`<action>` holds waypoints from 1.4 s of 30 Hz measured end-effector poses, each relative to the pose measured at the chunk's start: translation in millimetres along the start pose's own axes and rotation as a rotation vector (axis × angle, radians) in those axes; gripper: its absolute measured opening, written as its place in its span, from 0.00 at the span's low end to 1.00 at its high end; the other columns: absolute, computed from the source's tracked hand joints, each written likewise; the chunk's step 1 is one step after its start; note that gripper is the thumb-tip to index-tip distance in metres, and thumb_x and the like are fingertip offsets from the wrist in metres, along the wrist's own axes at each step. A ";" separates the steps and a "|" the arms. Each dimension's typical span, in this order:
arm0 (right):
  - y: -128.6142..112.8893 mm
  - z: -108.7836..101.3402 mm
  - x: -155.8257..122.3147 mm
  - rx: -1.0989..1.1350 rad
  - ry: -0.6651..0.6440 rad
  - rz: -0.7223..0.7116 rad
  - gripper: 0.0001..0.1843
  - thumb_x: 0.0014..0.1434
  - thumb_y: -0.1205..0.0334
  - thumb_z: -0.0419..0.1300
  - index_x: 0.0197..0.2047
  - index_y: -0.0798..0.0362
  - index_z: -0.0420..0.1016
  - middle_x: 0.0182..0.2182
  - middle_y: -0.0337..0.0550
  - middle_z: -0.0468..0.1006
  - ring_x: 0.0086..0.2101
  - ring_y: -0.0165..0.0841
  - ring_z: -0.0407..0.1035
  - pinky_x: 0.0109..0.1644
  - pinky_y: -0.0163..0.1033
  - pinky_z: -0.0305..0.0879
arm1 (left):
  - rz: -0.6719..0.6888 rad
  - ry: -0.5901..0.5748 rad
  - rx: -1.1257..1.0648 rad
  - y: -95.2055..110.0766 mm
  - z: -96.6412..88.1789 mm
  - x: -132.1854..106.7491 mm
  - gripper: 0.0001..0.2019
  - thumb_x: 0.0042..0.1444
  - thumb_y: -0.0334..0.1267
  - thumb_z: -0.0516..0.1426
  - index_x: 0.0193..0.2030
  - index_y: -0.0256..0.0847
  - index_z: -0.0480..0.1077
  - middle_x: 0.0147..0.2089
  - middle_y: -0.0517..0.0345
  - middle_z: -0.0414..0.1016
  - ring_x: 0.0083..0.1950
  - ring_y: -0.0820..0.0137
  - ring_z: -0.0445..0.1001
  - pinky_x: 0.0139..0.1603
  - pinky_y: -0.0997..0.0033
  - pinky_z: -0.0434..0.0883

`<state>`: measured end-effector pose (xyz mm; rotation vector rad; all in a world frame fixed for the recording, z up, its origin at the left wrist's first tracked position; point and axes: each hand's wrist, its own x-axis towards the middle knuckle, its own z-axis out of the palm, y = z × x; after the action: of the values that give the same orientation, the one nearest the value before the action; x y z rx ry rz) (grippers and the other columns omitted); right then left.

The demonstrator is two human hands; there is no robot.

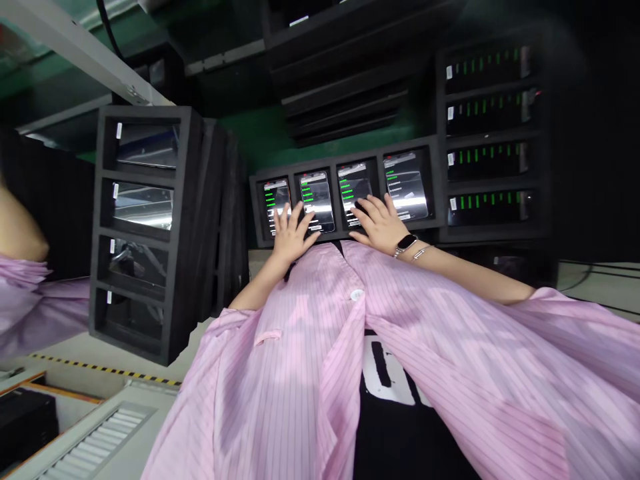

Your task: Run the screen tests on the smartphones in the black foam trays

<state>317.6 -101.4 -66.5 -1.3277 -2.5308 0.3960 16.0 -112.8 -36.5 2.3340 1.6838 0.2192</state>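
Left hand [294,235] and right hand [379,224] lie open, fingers spread, gripping nothing, on phones [317,200] in a foam rack [333,162] at 12 o'clock. Light, slick, fragile glass, so I'd grab the edges.

Two hands show, one left hand [295,233] and one right hand [380,223], on four smartphones [403,187] in a row in one black foam rack [320,163]. To its right, a second foam rack [441,140] holds four devices [490,160] with green bars; to its left, a third foam rack [99,233] has four slots. The right wrist carries one smartwatch [406,243] and one thin bracelet [420,252]. One button [357,294] shows on the pink striped coat [300,347]. One other person's arm [20,227] shows at far left, with one pink sleeve [25,287].
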 end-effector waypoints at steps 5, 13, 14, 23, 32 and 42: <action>4.8 2.1 -4.8 -0.039 -0.002 -0.040 0.36 0.72 0.37 0.52 0.71 0.54 0.69 0.65 0.60 0.70 0.64 0.55 0.59 0.73 0.73 0.46 | 0.202 -0.108 -0.005 0.7 3.0 -6.0 0.27 0.72 0.55 0.54 0.70 0.44 0.70 0.72 0.45 0.71 0.75 0.52 0.67 0.83 0.37 0.49; 7.4 2.5 -2.1 -0.089 -0.044 -0.086 0.33 0.74 0.38 0.49 0.64 0.55 0.77 0.58 0.57 0.75 0.61 0.52 0.62 0.75 0.72 0.40 | 0.187 -0.097 0.014 -0.6 7.2 -3.4 0.27 0.69 0.56 0.58 0.68 0.44 0.72 0.69 0.45 0.74 0.72 0.51 0.69 0.82 0.35 0.47; 7.9 1.9 -1.9 -0.086 -0.051 -0.089 0.33 0.74 0.38 0.50 0.64 0.54 0.77 0.58 0.57 0.75 0.61 0.52 0.62 0.75 0.72 0.40 | 0.185 -0.094 0.015 -0.7 7.5 -3.6 0.27 0.69 0.55 0.58 0.68 0.45 0.72 0.70 0.45 0.74 0.72 0.51 0.69 0.82 0.35 0.47; 7.9 1.2 -1.8 -0.130 -0.049 -0.108 0.31 0.73 0.41 0.54 0.65 0.55 0.76 0.58 0.57 0.76 0.60 0.51 0.62 0.75 0.70 0.43 | 0.204 -0.075 0.015 -3.9 10.5 -4.1 0.27 0.70 0.56 0.56 0.69 0.44 0.71 0.70 0.46 0.74 0.73 0.53 0.69 0.82 0.36 0.49; 6.6 2.4 -6.3 -0.129 -0.040 -0.102 0.30 0.71 0.42 0.56 0.65 0.54 0.76 0.59 0.57 0.75 0.61 0.52 0.61 0.75 0.69 0.43 | 0.212 -0.083 0.045 -2.4 10.7 -6.6 0.26 0.70 0.55 0.57 0.68 0.44 0.72 0.69 0.45 0.74 0.72 0.52 0.70 0.80 0.36 0.54; 5.4 3.2 -13.6 -0.139 -0.016 -0.116 0.31 0.73 0.40 0.51 0.64 0.54 0.76 0.57 0.58 0.76 0.59 0.51 0.61 0.76 0.67 0.40 | 0.231 -0.076 0.070 -1.2 16.0 -13.0 0.27 0.71 0.56 0.55 0.69 0.44 0.71 0.70 0.46 0.74 0.73 0.54 0.69 0.80 0.37 0.55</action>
<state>328.1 -110.1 -72.7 -1.2196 -2.6751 0.2114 15.1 -126.6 -51.7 2.5531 1.4080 0.1144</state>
